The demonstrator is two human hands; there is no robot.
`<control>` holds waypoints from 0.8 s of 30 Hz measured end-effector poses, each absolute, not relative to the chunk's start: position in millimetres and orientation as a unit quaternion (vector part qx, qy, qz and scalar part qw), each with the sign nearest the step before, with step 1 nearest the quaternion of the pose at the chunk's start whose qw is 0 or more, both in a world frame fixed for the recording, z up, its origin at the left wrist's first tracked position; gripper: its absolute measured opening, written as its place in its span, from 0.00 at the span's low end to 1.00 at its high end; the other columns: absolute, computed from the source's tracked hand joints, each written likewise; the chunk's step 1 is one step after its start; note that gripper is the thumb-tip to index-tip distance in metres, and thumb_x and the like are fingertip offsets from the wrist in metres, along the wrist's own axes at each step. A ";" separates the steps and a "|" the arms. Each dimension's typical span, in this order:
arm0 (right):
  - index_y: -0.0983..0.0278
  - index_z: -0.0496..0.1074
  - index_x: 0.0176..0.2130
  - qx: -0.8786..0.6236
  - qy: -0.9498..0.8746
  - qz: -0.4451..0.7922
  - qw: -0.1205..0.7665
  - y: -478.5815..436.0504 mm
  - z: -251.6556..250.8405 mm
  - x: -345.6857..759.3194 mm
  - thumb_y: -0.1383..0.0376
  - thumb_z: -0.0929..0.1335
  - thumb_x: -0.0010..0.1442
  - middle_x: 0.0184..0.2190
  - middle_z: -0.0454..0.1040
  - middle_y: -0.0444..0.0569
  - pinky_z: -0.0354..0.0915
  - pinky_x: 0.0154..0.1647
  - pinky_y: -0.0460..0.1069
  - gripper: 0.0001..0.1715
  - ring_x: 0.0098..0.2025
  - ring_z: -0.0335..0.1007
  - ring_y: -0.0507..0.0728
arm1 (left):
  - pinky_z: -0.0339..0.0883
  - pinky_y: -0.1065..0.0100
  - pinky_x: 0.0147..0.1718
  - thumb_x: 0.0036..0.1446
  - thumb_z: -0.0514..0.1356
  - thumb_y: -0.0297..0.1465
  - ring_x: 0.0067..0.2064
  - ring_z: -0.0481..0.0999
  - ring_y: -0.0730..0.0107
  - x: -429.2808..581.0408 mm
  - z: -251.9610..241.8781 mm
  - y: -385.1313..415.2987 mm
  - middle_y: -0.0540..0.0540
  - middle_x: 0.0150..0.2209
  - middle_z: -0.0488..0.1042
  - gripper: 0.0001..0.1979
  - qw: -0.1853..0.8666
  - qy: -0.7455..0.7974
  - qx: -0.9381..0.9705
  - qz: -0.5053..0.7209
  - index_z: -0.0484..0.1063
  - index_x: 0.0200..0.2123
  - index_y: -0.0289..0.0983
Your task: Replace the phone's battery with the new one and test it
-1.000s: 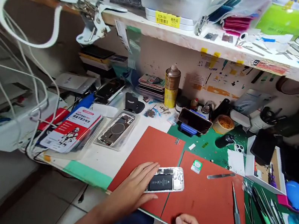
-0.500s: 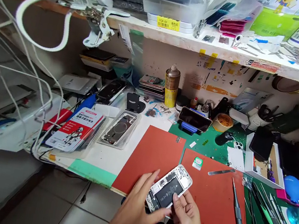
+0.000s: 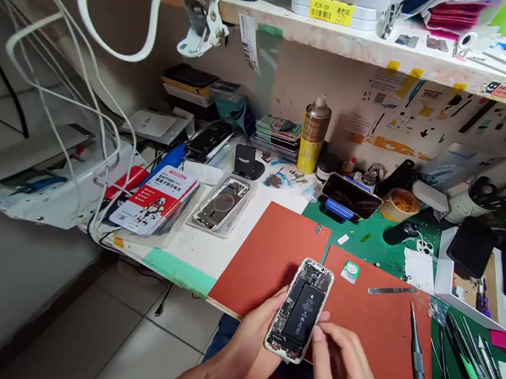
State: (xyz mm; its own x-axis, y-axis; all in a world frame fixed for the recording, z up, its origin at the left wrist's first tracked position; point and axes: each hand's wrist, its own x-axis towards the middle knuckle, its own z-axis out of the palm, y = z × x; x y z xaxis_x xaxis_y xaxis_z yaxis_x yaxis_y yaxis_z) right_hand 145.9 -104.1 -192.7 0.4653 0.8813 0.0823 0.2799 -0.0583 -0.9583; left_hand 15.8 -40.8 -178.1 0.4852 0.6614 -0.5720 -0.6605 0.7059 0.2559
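Note:
An opened smartphone (image 3: 303, 311) lies screen side off, its black battery and circuit parts bare inside a white frame. My left hand (image 3: 252, 338) is wrapped around its left side and underside, holding it tilted over the bench's front edge. At the phone's right edge, the thumb and index finger of my right hand (image 3: 346, 373) are pinched against the frame. Whether a small part sits between those fingertips cannot be made out. Just beyond the phone is a red-brown mat (image 3: 272, 251).
A screwdriver (image 3: 417, 353) and a flat metal tool (image 3: 391, 290) lie on the right mat, with several tweezers (image 3: 462, 360) farther right. Another phone back (image 3: 221, 204) rests in a clear tray at left. A spray can (image 3: 313, 136) stands behind; a shelf (image 3: 355, 42) overhangs the bench.
The phone has turned more upright in my view. My left hand has moved beneath and along its left side; my right hand has shifted to its right edge. The camera view has turned left.

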 end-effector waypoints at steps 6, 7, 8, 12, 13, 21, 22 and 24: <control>0.63 0.79 0.49 -0.641 -0.578 0.180 0.471 -93.3 -173.8 144.7 0.66 0.69 0.71 0.40 0.78 0.51 0.76 0.37 0.44 0.09 0.38 0.80 0.55 | 0.65 0.53 0.64 0.64 0.67 0.35 0.58 0.79 0.50 19.8 -179.0 -46.9 0.41 0.53 0.83 0.17 0.852 0.318 0.025 0.415 0.80 0.54 0.38; 0.63 0.79 0.50 -0.641 -0.590 0.167 0.461 -90.5 -173.8 148.8 0.67 0.68 0.72 0.41 0.77 0.52 0.76 0.37 0.44 0.11 0.38 0.79 0.54 | 0.64 0.54 0.64 0.64 0.67 0.35 0.59 0.78 0.51 20.5 -178.2 -47.4 0.42 0.52 0.83 0.16 0.849 0.319 0.029 0.420 0.81 0.53 0.38; 0.64 0.78 0.52 -0.640 -0.603 0.152 0.452 -88.1 -174.6 153.2 0.68 0.67 0.72 0.41 0.75 0.52 0.76 0.37 0.44 0.12 0.38 0.78 0.54 | 0.64 0.55 0.64 0.63 0.68 0.35 0.59 0.78 0.52 21.0 -177.3 -47.6 0.42 0.52 0.83 0.16 0.848 0.320 0.032 0.422 0.82 0.53 0.38; 0.66 0.77 0.55 -0.628 -0.641 0.097 0.430 -81.1 -180.2 165.8 0.73 0.65 0.73 0.43 0.72 0.54 0.74 0.39 0.47 0.16 0.40 0.75 0.54 | 0.64 0.55 0.64 0.64 0.68 0.36 0.59 0.77 0.52 22.0 -175.2 -47.0 0.42 0.52 0.83 0.15 0.850 0.318 0.032 0.419 0.82 0.52 0.39; 0.66 0.77 0.55 -0.627 -0.646 0.093 0.426 -79.8 -181.1 166.6 0.73 0.65 0.73 0.43 0.72 0.54 0.74 0.39 0.47 0.16 0.41 0.75 0.55 | 0.64 0.55 0.64 0.65 0.67 0.36 0.60 0.77 0.52 22.0 -174.9 -46.8 0.42 0.52 0.83 0.15 0.850 0.319 0.031 0.418 0.82 0.53 0.39; 0.65 0.75 0.57 -0.632 -0.647 0.104 0.413 -72.3 -180.8 164.6 0.72 0.64 0.73 0.43 0.71 0.53 0.73 0.40 0.49 0.17 0.42 0.74 0.56 | 0.63 0.53 0.65 0.61 0.70 0.37 0.61 0.76 0.50 22.8 -176.4 -46.3 0.42 0.55 0.82 0.18 0.847 0.335 0.042 0.411 0.82 0.53 0.40; 0.64 0.76 0.56 -0.632 -0.647 0.106 0.413 -71.7 -181.2 164.6 0.72 0.64 0.73 0.43 0.71 0.54 0.73 0.41 0.50 0.17 0.42 0.74 0.57 | 0.63 0.53 0.66 0.61 0.71 0.37 0.61 0.76 0.50 22.8 -177.3 -46.2 0.43 0.55 0.82 0.18 0.845 0.338 0.041 0.412 0.82 0.53 0.40; 0.63 0.76 0.56 -0.630 -0.649 0.111 0.413 -70.6 -182.6 164.4 0.72 0.64 0.73 0.45 0.72 0.54 0.73 0.42 0.51 0.17 0.44 0.74 0.58 | 0.62 0.54 0.67 0.60 0.71 0.37 0.62 0.76 0.51 22.8 -179.5 -46.1 0.43 0.55 0.82 0.19 0.840 0.347 0.037 0.415 0.82 0.54 0.41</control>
State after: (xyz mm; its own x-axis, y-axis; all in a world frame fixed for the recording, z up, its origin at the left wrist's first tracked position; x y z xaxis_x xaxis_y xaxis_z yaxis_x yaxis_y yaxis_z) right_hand 164.4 -70.6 -182.6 0.1338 0.9085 0.3959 0.7260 0.1821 -0.6632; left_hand 22.8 -46.1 -179.5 0.4145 0.7230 -0.5526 -0.6715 0.6528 0.3505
